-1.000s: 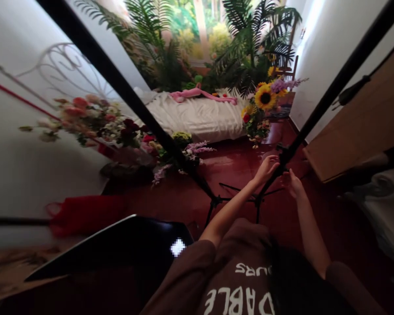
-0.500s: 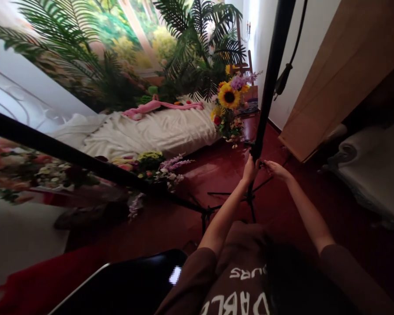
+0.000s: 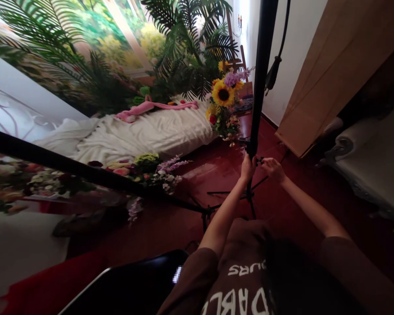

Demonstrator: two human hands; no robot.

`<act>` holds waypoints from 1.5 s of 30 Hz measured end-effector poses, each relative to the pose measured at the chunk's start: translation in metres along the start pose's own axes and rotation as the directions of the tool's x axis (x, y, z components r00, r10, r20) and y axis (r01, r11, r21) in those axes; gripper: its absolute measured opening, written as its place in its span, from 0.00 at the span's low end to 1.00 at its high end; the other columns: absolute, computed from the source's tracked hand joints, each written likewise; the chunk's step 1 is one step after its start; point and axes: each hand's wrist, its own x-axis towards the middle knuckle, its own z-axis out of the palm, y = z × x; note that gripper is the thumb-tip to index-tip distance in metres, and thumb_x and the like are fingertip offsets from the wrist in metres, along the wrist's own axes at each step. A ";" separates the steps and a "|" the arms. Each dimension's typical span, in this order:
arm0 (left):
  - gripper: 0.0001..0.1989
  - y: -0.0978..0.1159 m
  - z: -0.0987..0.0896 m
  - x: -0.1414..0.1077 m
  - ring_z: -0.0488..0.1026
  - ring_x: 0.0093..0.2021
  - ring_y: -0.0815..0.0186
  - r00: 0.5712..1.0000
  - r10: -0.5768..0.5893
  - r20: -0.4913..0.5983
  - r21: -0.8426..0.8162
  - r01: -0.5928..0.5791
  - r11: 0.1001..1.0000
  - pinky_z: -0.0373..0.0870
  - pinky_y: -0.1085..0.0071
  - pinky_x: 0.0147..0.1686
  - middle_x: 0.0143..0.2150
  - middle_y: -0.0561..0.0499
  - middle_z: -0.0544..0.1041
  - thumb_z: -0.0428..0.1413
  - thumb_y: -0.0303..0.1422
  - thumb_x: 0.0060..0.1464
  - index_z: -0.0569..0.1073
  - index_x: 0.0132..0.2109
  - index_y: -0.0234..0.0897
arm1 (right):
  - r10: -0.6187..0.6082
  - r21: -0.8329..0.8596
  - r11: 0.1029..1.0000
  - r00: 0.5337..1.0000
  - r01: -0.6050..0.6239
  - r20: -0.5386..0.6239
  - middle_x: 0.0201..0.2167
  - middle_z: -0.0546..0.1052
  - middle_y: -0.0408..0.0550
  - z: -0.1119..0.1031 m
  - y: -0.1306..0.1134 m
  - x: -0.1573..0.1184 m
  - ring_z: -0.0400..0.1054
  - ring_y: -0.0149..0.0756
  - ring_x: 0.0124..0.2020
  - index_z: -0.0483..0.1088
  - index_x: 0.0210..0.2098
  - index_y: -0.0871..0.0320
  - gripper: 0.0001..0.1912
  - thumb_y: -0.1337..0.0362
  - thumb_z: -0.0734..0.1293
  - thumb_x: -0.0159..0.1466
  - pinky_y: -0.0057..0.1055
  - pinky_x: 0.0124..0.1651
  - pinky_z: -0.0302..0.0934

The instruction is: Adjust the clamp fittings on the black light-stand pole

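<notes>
A black upright pole (image 3: 260,83) stands on splayed black legs over the dark red floor. My left hand (image 3: 247,168) is wrapped round this pole just below its collar. On the right side of the pole sits a small dark knob (image 3: 259,161). My right hand (image 3: 273,169) is beside the knob, its fingers bent together at the knob's outer end; whether they pinch it is too small to tell. A black cable with a plug (image 3: 273,74) hangs to the right of the pole.
Another black pole (image 3: 68,168) slants across the left. Beyond are a white-draped bed (image 3: 154,131), sunflowers (image 3: 223,93) and palm leaves. A wooden board (image 3: 335,74) leans at the right, near a wrapped roll (image 3: 348,142). A glossy black panel (image 3: 134,284) is at lower left.
My right hand has turned and its fingers have curled in more near the knob. My left hand stays on the pole. The whole view has shifted slightly.
</notes>
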 end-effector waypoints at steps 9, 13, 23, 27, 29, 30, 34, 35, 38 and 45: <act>0.18 -0.001 -0.001 -0.002 0.76 0.44 0.60 0.999 -0.039 0.033 -0.011 0.040 0.999 0.72 0.63 0.47 0.48 0.37 0.76 0.51 0.39 0.63 0.66 0.55 0.34 | 0.251 0.220 0.958 0.906 -0.183 -0.340 0.52 0.76 0.58 0.001 -0.056 0.024 0.69 0.48 0.55 0.69 0.57 0.56 0.25 0.50 0.65 0.65 0.47 0.61 0.59; 0.15 -0.003 -0.002 -0.002 0.76 0.43 0.60 0.997 -0.016 0.077 -0.036 0.018 0.999 0.72 0.61 0.48 0.45 0.36 0.77 0.47 0.39 0.65 0.68 0.49 0.31 | 0.428 0.344 0.885 0.836 -0.312 -0.344 0.47 0.78 0.58 0.007 -0.073 0.056 0.70 0.48 0.52 0.72 0.54 0.57 0.26 0.46 0.64 0.65 0.46 0.58 0.63; 0.18 0.009 -0.007 -0.005 0.77 0.44 0.60 0.998 -0.032 0.056 -0.005 0.032 0.999 0.72 0.65 0.44 0.49 0.39 0.76 0.52 0.37 0.62 0.62 0.56 0.36 | 0.353 0.488 0.863 0.850 -0.134 -0.391 0.53 0.76 0.54 -0.059 -0.078 0.106 0.68 0.49 0.60 0.70 0.57 0.53 0.29 0.44 0.68 0.62 0.47 0.60 0.66; 0.16 0.011 -0.006 -0.007 0.76 0.40 0.62 0.999 -0.026 0.039 0.013 0.026 1.000 0.71 0.67 0.40 0.45 0.42 0.77 0.50 0.36 0.63 0.62 0.55 0.36 | 0.282 0.546 0.838 0.864 -0.010 -0.417 0.53 0.76 0.49 -0.088 -0.086 0.128 0.70 0.46 0.59 0.66 0.61 0.52 0.32 0.44 0.66 0.64 0.46 0.58 0.68; 0.15 0.009 -0.005 -0.007 0.76 0.39 0.63 0.999 -0.019 0.033 0.013 0.019 1.000 0.70 0.68 0.39 0.44 0.43 0.76 0.50 0.35 0.63 0.63 0.54 0.36 | 0.276 0.556 0.831 0.868 0.000 -0.413 0.52 0.77 0.48 -0.095 -0.090 0.131 0.71 0.44 0.57 0.65 0.62 0.52 0.32 0.43 0.65 0.64 0.46 0.59 0.67; 0.14 0.008 -0.005 -0.008 0.76 0.39 0.63 0.999 -0.019 0.032 0.010 0.019 1.000 0.70 0.68 0.39 0.43 0.43 0.76 0.51 0.35 0.63 0.63 0.53 0.36 | 0.278 0.556 0.831 0.870 -0.005 -0.407 0.51 0.77 0.47 -0.097 -0.092 0.130 0.72 0.43 0.56 0.66 0.62 0.52 0.32 0.43 0.65 0.64 0.45 0.59 0.67; 0.12 0.005 -0.004 -0.009 0.74 0.36 0.65 0.999 -0.030 0.031 0.012 0.030 0.999 0.69 0.69 0.38 0.40 0.46 0.76 0.51 0.35 0.63 0.63 0.51 0.38 | 0.268 0.549 0.835 0.852 0.027 -0.450 0.52 0.78 0.49 -0.095 -0.091 0.108 0.75 0.39 0.52 0.69 0.58 0.54 0.26 0.46 0.65 0.67 0.38 0.57 0.69; 0.11 0.004 -0.004 -0.009 0.74 0.36 0.65 0.999 -0.032 0.033 0.015 0.031 0.999 0.68 0.69 0.38 0.40 0.47 0.76 0.51 0.35 0.63 0.63 0.51 0.38 | 0.253 0.538 0.842 0.848 0.045 -0.466 0.51 0.78 0.49 -0.092 -0.087 0.099 0.75 0.38 0.51 0.70 0.56 0.54 0.24 0.47 0.64 0.68 0.36 0.55 0.70; 0.11 0.003 -0.004 -0.010 0.74 0.36 0.65 0.998 -0.032 0.048 0.023 0.031 0.999 0.68 0.69 0.38 0.40 0.46 0.75 0.51 0.36 0.63 0.63 0.51 0.38 | 0.201 0.452 0.891 0.873 0.025 -0.444 0.47 0.80 0.49 -0.075 -0.064 0.065 0.76 0.37 0.46 0.74 0.49 0.54 0.17 0.51 0.64 0.68 0.35 0.50 0.72; 0.10 0.002 -0.005 -0.009 0.75 0.40 0.63 0.999 0.001 0.038 0.022 -0.002 1.000 0.69 0.68 0.41 0.42 0.45 0.75 0.51 0.36 0.63 0.64 0.49 0.39 | 0.165 0.324 0.940 0.974 -0.108 -0.153 0.58 0.72 0.53 -0.020 -0.018 -0.005 0.68 0.44 0.58 0.71 0.55 0.52 0.20 0.56 0.67 0.65 0.41 0.47 0.75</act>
